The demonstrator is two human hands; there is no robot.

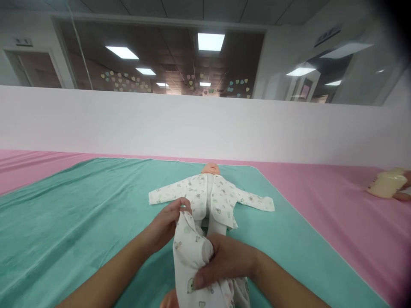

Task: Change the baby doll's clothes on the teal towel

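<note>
A baby doll point(211, 168) lies on its back on a teal blanket point(128, 192), its head toward the wall. It wears an open white printed jacket point(197, 194) with both sleeves spread out. Over the doll's lower body is a pair of white printed baby pants point(189, 244). My left hand point(168, 222) pinches the upper left edge of the pants. Lower down, my right hand point(224, 259) grips a bunched fold of them, thumb on top. Part of a doll's foot point(170, 299) shows at the bottom edge. The rest of the legs is hidden by the cloth.
Pink cloth point(327, 192) lies under and around the blanket. At the far right another person's hand point(406, 186) holds a baby bottle point(387, 184) with pale liquid. A low white wall point(192, 124) with windows above it stands behind the doll.
</note>
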